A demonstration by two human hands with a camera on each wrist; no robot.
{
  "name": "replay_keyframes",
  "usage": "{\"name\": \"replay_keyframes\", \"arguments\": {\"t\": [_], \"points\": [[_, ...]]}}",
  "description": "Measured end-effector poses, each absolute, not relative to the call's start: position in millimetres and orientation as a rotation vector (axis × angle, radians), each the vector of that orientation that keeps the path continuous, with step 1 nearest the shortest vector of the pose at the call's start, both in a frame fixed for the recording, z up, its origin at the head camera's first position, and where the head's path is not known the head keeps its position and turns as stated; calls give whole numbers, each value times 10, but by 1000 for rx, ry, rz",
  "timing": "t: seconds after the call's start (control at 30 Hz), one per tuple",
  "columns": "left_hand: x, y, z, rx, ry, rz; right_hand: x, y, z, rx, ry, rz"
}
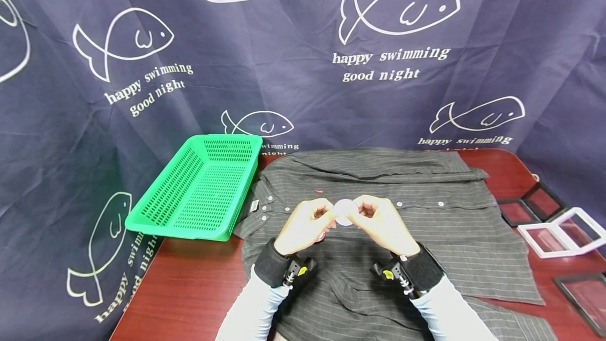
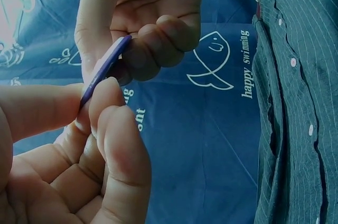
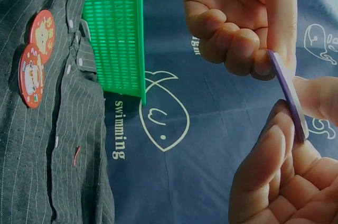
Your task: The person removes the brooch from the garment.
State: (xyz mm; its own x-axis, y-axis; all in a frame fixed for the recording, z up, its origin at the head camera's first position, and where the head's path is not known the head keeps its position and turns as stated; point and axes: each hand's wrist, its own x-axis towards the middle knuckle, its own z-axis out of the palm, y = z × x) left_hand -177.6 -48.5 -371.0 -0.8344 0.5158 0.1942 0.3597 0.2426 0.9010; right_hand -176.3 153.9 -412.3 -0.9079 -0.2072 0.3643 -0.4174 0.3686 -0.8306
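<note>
Both hands hold a thin round disc (image 1: 346, 212) up above a dark striped shirt (image 1: 379, 251). Its broad face looks pale, and its edge shows purple (image 2: 105, 71) in the left wrist view. My left hand (image 1: 305, 225) pinches one side between thumb and fingers. On the opposite side, my right hand (image 1: 384, 225) pinches it the same way. Two red round cartoon badges, one (image 3: 43, 35) partly overlapping the other (image 3: 31, 76), lie on the shirt in the right wrist view. A small red scrap (image 3: 77, 155) is also on the fabric.
A green slotted basket (image 1: 255, 172) stands to the left, on the reddish wooden table (image 1: 199, 288). White (image 1: 544, 241) and dark (image 1: 508, 214) folding frames lie at the right, with another dark frame (image 1: 563, 280) nearer. A blue fish-print cloth (image 1: 303, 57) hangs behind.
</note>
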Motion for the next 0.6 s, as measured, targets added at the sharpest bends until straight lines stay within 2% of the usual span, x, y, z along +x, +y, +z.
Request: {"name": "replay_keyframes", "arguments": {"t": [0.6], "points": [[-1782,-495,-3711,877,2347,1650,-1748,1539,-4093,547,-2444,1560]]}}
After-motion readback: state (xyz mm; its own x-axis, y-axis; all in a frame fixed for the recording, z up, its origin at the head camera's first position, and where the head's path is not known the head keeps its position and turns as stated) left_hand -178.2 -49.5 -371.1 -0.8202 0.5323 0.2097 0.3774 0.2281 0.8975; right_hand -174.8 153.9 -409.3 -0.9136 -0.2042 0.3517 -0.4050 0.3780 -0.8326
